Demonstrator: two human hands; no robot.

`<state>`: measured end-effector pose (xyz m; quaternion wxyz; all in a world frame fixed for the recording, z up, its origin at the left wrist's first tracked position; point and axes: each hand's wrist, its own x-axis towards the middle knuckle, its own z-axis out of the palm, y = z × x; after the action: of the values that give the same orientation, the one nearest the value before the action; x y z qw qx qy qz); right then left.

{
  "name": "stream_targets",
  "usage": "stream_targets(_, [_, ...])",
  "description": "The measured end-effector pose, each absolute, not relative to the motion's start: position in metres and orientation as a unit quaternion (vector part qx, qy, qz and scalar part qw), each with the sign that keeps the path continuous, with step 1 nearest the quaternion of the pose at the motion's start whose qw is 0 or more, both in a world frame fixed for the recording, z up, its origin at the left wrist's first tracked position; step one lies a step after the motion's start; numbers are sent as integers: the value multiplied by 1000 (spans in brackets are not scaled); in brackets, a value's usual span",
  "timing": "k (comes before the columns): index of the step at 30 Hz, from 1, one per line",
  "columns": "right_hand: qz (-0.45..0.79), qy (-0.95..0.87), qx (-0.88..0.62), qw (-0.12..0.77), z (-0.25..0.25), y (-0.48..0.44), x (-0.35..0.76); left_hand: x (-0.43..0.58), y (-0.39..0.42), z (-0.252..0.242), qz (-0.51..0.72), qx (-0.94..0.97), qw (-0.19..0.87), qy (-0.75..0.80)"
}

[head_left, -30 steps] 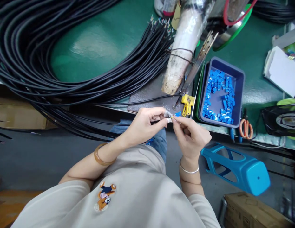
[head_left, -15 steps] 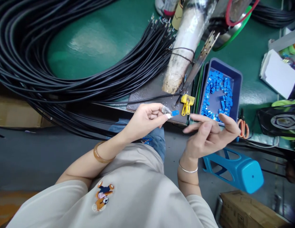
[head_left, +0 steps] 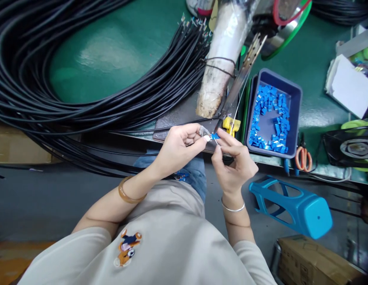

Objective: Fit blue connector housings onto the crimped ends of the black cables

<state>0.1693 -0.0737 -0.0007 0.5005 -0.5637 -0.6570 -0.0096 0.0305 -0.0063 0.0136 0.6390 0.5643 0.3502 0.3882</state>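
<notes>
My left hand (head_left: 180,147) is closed in a pinch on the end of a thin black cable, where a small blue connector (head_left: 214,136) sits at the fingertips. My right hand (head_left: 231,160) is right beside it, thumb and forefinger closed on the same blue connector from the right. Both hands hover at the front edge of the green bench (head_left: 118,51), over a dark metal plate (head_left: 184,118). A dark blue tray (head_left: 295,114) full of several blue connectors stands just right of the hands.
A big coil of black cables (head_left: 38,79) fills the left of the bench. A wrapped post (head_left: 222,59) and a yellow clip (head_left: 231,124) stand behind the hands. Orange scissors (head_left: 302,158) lie right of the tray. A blue stool (head_left: 293,206) and a cardboard box (head_left: 311,261) are on the floor.
My right hand opened and swung out toward the blue tray, then came back and closed on the connector at my left fingertips. The left hand stayed put.
</notes>
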Motion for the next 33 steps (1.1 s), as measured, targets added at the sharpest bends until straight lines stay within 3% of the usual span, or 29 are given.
stream_targets(10, [46,-639,-564,522,4,-69,172,31,1,19,372,556,656,349])
stream_targets(33, [-19,-670,-567,479,13,-69,173,28,-2,21,350,621,597,369])
